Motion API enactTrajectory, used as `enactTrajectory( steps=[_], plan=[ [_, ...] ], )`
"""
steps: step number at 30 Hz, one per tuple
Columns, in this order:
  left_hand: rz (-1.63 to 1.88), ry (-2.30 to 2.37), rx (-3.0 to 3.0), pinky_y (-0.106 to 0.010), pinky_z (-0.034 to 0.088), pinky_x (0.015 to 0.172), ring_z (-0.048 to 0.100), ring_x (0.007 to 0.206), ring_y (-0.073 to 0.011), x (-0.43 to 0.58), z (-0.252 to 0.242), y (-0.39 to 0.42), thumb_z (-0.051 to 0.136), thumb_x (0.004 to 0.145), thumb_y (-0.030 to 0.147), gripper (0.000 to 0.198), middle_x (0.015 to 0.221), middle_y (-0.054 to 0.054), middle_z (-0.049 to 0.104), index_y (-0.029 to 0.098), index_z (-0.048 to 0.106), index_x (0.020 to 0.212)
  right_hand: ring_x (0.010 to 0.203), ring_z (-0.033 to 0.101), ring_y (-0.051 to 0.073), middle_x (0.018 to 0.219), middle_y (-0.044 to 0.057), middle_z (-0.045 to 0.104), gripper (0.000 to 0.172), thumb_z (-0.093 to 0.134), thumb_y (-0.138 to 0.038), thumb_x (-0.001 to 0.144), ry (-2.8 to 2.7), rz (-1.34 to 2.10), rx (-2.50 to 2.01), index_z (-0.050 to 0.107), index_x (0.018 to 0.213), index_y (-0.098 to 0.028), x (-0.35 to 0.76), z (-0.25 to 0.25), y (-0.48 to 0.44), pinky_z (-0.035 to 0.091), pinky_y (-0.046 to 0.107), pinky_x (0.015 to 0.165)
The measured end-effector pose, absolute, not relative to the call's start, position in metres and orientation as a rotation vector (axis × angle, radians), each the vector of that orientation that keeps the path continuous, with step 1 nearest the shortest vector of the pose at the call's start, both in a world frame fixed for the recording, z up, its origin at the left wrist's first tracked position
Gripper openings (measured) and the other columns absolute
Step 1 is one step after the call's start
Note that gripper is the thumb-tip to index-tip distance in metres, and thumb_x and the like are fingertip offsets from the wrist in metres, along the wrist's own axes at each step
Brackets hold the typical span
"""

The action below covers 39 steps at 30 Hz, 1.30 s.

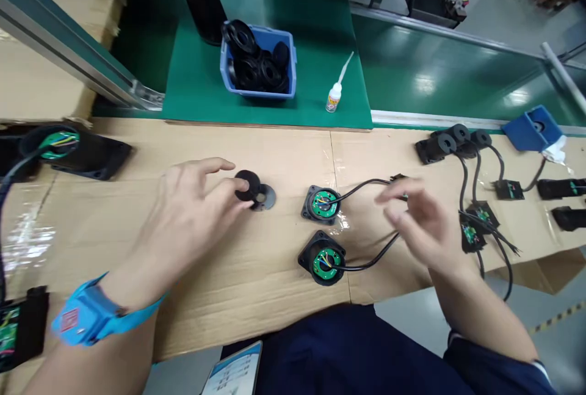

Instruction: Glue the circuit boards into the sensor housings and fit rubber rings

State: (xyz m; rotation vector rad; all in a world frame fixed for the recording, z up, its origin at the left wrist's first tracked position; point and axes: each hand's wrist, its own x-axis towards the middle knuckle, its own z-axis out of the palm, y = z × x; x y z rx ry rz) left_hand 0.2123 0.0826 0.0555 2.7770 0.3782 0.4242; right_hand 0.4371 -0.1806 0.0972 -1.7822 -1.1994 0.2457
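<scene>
My left hand (196, 199) pinches the edge of a small black disc (248, 182) with thumb and fingertips, its index finger raised. Partly under that disc lies a grey round piece (267, 198) on the cardboard. My right hand (419, 218), slightly blurred, hovers by a black cable with its fingers loosely bent and apart, holding nothing I can see. Between the hands sit two black square-flanged housings, the upper one (321, 204) and the lower one (323, 257), each with a round green circuit board, thin wires and a black cable. A dark cable end (399, 179) is partly hidden behind my right fingers.
A blue bin (292, 71) of black rings, a black cylinder (204, 7) and a white dropper bottle (334, 97) stand on the green mat (311, 22). Cabled black parts (478, 224) lie right, near a small blue box (533, 129). Black housings (91, 154) lie left.
</scene>
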Motion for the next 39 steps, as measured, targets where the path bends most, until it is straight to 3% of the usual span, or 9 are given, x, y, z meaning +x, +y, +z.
enactTrajectory(
  steps=[3, 6, 8, 11, 19, 26, 31, 36, 39],
  plan=[
    [0.481, 0.117, 2.448, -0.047, 0.051, 0.1, 0.055, 0.126, -0.028, 0.214, 0.06, 0.058, 0.047, 0.1, 0.025, 0.005, 0.129, -0.012, 0.055, 0.022, 0.047, 0.097, 0.097, 0.067, 0.022, 0.1, 0.007, 0.072, 0.029, 0.073, -0.029, 0.09, -1.484, 0.265, -1.838, 0.062, 0.115, -0.018, 0.403, 0.088, -0.224, 0.053, 0.042, 0.09],
    [0.239, -0.191, 2.143, -0.039, 0.057, 0.091, 0.06, 0.124, -0.026, 0.224, 0.054, 0.029, 0.058, 0.097, 0.036, 0.024, 0.134, -0.016, 0.058, 0.024, 0.038, 0.092, 0.104, 0.067, 0.023, 0.105, 0.01, 0.072, 0.038, 0.069, -0.033, 0.094, -1.633, 0.255, -1.917, 0.058, 0.126, -0.014, 0.385, 0.072, -0.238, 0.052, 0.045, 0.099],
    [0.13, -0.276, 2.027, -0.038, 0.058, 0.094, 0.061, 0.127, -0.0261, 0.232, 0.046, 0.013, 0.071, 0.089, 0.041, 0.041, 0.134, -0.016, 0.062, 0.025, 0.034, 0.091, 0.097, 0.067, 0.02, 0.104, 0.009, 0.071, 0.035, 0.063, -0.028, 0.097, -1.681, 0.245, -1.929, 0.058, 0.129, -0.015, 0.379, 0.065, -0.236, 0.056, 0.039, 0.092],
    [0.151, -0.178, 1.967, -0.036, 0.058, 0.093, 0.065, 0.124, -0.0226, 0.235, 0.036, -0.008, 0.073, 0.089, 0.031, 0.044, 0.129, -0.012, 0.068, 0.026, 0.029, 0.088, 0.082, 0.063, 0.016, 0.095, 0.006, 0.068, 0.031, 0.056, -0.014, 0.097, -1.766, 0.049, -1.89, 0.063, 0.128, -0.019, 0.373, 0.065, -0.226, 0.056, 0.03, 0.074],
    [0.42, 0.173, 2.164, -0.032, 0.059, 0.086, 0.068, 0.117, -0.0223, 0.215, 0.032, -0.05, 0.067, 0.092, 0.024, 0.035, 0.119, -0.011, 0.069, 0.025, 0.032, 0.088, 0.075, 0.056, 0.02, 0.092, 0.01, 0.071, 0.033, 0.043, -0.009, 0.097, -2.141, -0.26, -1.967, 0.067, 0.119, -0.006, 0.36, 0.084, -0.214, 0.047, 0.036, 0.06],
    [0.531, 0.312, 2.258, -0.03, 0.059, 0.082, 0.072, 0.104, -0.0211, 0.208, 0.032, -0.058, 0.075, 0.088, 0.028, 0.042, 0.117, -0.01, 0.07, 0.025, 0.033, 0.088, 0.094, 0.065, 0.018, 0.099, 0.01, 0.068, 0.027, 0.059, -0.007, 0.094, -1.638, 0.028, -1.818, 0.059, 0.12, -0.014, 0.372, 0.061, -0.217, 0.059, 0.032, 0.083],
    [0.518, 0.308, 2.274, -0.029, 0.057, 0.078, 0.068, 0.104, -0.0208, 0.204, 0.034, -0.056, 0.074, 0.088, 0.035, 0.042, 0.116, -0.01, 0.066, 0.024, 0.034, 0.092, 0.086, 0.066, 0.017, 0.094, 0.006, 0.068, 0.034, 0.063, -0.003, 0.089, -1.508, 0.045, -1.713, 0.055, 0.118, -0.018, 0.372, 0.052, -0.219, 0.059, 0.032, 0.075],
    [0.493, 0.27, 2.343, -0.041, 0.054, 0.087, 0.056, 0.11, -0.0263, 0.194, 0.055, -0.042, 0.043, 0.1, 0.032, 0.012, 0.112, -0.013, 0.054, 0.02, 0.041, 0.1, 0.081, 0.069, 0.016, 0.089, 0.005, 0.071, 0.035, 0.065, 0.0, 0.086, -1.532, 0.004, -1.648, 0.056, 0.115, -0.018, 0.374, 0.052, -0.22, 0.06, 0.03, 0.072],
    [0.473, 0.303, 2.403, -0.041, 0.053, 0.095, 0.057, 0.117, -0.0264, 0.188, 0.071, -0.035, 0.048, 0.098, 0.022, 0.007, 0.122, -0.014, 0.055, 0.02, 0.046, 0.104, 0.081, 0.07, 0.016, 0.089, 0.005, 0.072, 0.035, 0.063, 0.001, 0.087, -1.551, -0.007, -1.632, 0.057, 0.115, -0.018, 0.376, 0.053, -0.221, 0.061, 0.03, 0.07]
  ],
)
